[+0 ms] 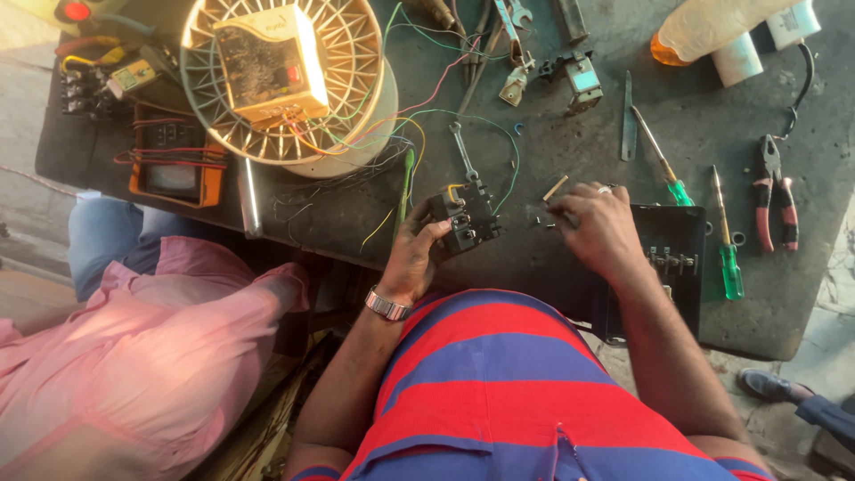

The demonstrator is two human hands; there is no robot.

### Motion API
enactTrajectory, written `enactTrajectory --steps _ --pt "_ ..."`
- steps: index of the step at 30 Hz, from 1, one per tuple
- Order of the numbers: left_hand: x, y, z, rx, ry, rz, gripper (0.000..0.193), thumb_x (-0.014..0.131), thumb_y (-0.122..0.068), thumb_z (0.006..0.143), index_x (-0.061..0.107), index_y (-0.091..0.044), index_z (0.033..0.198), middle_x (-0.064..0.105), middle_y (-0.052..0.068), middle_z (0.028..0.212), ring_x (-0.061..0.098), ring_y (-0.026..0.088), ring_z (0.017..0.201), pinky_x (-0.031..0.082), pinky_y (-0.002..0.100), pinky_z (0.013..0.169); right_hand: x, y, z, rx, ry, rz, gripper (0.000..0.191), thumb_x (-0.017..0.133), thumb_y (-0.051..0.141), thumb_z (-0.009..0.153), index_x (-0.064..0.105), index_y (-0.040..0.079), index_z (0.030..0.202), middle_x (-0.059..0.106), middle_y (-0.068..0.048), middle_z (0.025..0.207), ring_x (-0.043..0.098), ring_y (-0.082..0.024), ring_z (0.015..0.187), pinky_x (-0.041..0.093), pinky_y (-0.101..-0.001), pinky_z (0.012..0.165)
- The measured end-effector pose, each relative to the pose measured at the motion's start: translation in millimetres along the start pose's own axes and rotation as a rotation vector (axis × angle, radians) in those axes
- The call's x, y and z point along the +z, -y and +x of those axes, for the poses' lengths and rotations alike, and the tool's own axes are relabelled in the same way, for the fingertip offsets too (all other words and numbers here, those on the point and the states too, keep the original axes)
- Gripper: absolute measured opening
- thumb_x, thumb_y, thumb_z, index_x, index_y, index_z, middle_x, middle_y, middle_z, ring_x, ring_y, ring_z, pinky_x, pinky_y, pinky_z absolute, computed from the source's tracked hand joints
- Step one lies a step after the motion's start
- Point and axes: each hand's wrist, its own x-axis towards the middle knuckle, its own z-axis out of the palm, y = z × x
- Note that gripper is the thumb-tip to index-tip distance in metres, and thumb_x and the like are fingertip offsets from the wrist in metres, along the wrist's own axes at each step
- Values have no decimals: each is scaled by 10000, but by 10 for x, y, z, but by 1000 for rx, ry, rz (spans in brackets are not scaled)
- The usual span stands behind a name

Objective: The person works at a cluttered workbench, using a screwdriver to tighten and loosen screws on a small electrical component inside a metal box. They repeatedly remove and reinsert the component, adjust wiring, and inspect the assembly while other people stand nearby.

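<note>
My left hand [415,254] grips a small black electrical switch block [467,216] with terminals and short wires, held just above the dark workbench [570,142]. A metal watch sits on that wrist. My right hand [598,227], with a ring on one finger, rests on the bench to the right of the block; its fingertips pinch at small screws or bits lying there, too small to make out. A short brass piece [556,187] lies just beyond those fingers. A black metal box [673,258] with a terminal strip sits under my right wrist.
Two green-handled screwdrivers [728,258] and red-handled pliers [773,200] lie at the right. A spanner [462,150], loose coloured wires, a round white grille with a yellow box [272,62] and an orange meter [174,174] fill the left. A person in pink [134,347] sits at my left.
</note>
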Motion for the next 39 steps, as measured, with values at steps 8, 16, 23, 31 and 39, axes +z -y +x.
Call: enactTrajectory --steps 8,16,23,31,39 --pt "59 64 21 -5 73 -90 473 597 -39 940 522 1 1406 655 100 1279 672 228 1152 581 459 994 404 -181 -48 -57 81 -119 148 729 259 859 763 147 949 704 -26 1011 631 -248 1040 393 -433 863" --pt "68 4 54 -43 11 -15 518 599 -54 932 514 -35 1442 650 94 1276 667 211 1140 599 456 949 98 138 -39 -21 73 236 140 716 210 899 733 104 989 683 -45 1008 653 -217 953 432 -394 895" --pt "131 -10 40 -8 75 -13 536 594 -49 938 500 -53 1465 635 87 1332 666 208 1180 604 437 976 -131 542 -27 -185 140 300 107 739 185 872 732 119 956 664 -46 985 612 -248 892 439 -377 845" --pt "127 -12 21 7 42 9 536 605 -44 946 519 -73 1474 617 87 1353 651 197 1181 604 435 964 -101 580 -10 -188 151 300 99 718 185 895 727 133 979 660 -28 1006 597 -242 896 443 -362 847" --pt "169 -11 4 7 92 -41 552 596 -38 940 490 -53 1481 608 108 1369 647 230 1211 589 444 1006 -77 562 3 -248 140 331 98 716 189 906 722 129 984 655 -28 999 633 -218 912 433 -389 866"
